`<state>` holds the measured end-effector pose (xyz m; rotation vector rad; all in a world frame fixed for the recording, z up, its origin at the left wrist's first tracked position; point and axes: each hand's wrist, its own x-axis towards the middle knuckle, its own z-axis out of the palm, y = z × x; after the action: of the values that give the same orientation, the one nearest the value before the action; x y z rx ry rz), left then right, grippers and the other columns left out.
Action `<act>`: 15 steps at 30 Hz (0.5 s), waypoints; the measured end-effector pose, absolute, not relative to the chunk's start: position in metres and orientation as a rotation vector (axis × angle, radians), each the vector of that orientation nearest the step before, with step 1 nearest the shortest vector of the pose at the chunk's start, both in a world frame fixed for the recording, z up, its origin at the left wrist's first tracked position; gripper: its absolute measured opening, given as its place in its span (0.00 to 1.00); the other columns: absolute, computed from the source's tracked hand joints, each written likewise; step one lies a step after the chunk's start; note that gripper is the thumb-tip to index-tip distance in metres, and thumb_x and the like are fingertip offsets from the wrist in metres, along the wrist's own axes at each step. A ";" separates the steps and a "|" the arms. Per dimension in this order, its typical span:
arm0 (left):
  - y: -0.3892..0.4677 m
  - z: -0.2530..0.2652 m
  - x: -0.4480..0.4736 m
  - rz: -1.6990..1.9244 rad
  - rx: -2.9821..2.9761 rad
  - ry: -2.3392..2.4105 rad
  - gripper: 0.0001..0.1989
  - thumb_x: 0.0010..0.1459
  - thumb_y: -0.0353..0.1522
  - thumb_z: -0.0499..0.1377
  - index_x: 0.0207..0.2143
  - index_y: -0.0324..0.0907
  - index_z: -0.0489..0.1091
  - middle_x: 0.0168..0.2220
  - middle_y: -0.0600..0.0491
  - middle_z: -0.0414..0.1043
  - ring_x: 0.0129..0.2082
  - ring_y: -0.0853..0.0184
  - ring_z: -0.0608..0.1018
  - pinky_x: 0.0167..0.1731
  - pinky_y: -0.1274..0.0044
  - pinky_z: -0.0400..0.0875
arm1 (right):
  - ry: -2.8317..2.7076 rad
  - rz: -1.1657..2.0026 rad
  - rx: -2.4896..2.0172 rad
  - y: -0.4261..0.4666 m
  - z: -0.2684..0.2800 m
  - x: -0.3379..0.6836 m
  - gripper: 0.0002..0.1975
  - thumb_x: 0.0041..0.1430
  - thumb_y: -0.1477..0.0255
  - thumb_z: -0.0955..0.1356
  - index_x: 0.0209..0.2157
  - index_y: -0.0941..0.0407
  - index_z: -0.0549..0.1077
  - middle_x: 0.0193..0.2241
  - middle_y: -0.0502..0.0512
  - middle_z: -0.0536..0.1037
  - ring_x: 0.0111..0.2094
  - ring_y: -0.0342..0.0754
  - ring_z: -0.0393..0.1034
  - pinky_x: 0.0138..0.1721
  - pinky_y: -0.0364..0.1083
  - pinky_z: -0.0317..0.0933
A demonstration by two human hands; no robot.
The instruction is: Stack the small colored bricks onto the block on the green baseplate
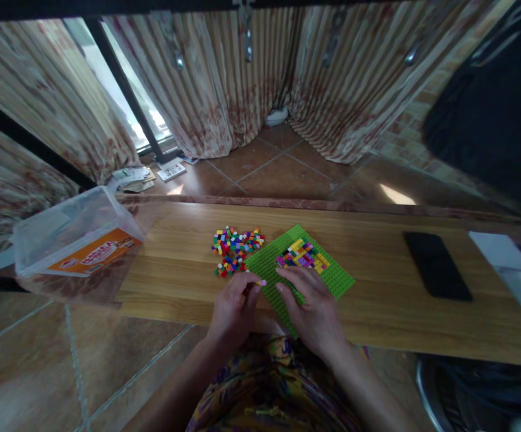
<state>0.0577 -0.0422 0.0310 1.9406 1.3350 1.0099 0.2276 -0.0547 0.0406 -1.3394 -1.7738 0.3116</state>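
My left hand (234, 303) is closed in a pinch on a small toy brick (262, 282), pinkish-lilac with a bit of yellow beside it. It is at the left edge of a green studded baseplate (264, 264), which lies turned like a diamond. My right hand (312, 303) rests over the plate, thumb and forefinger apart, fingertips by the lower left of a patch of toy bricks (304, 254) in yellow, pink, purple and other colours. Part of that patch and the plate's near part are hidden under this hand. Left of the plate lies a loose pile of small coloured bricks (237, 243).
A clear plastic box (75, 225) with an orange label stands at the left of the wooden table (170, 264). A black phone-like slab (437, 266) and white paper (503, 255) lie on the right. Striped curtains (224, 84) hang beyond the table, and a dark bag-like shape (489, 114) is at upper right.
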 end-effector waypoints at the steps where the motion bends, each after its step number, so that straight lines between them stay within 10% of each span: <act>1: -0.044 0.034 0.061 1.005 1.950 1.306 0.06 0.63 0.29 0.53 0.39 0.43 0.70 0.36 0.52 0.75 0.36 0.68 0.77 0.38 0.77 0.72 | -1.799 0.335 -1.320 -0.056 0.040 0.225 0.11 0.63 0.73 0.65 0.47 0.53 0.74 0.41 0.55 0.79 0.44 0.49 0.72 0.47 0.50 0.66; 15: -0.053 0.038 0.074 1.018 2.031 1.290 0.05 0.61 0.28 0.54 0.36 0.44 0.69 0.34 0.52 0.75 0.36 0.68 0.77 0.38 0.76 0.72 | -1.703 0.548 -1.329 -0.065 0.035 0.218 0.09 0.63 0.75 0.65 0.41 0.52 0.76 0.34 0.53 0.79 0.37 0.48 0.72 0.39 0.48 0.68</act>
<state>0.0741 -0.0526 0.0380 2.0310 1.2898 1.0182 0.2183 -0.0649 0.0351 -1.3291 -1.7026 0.5480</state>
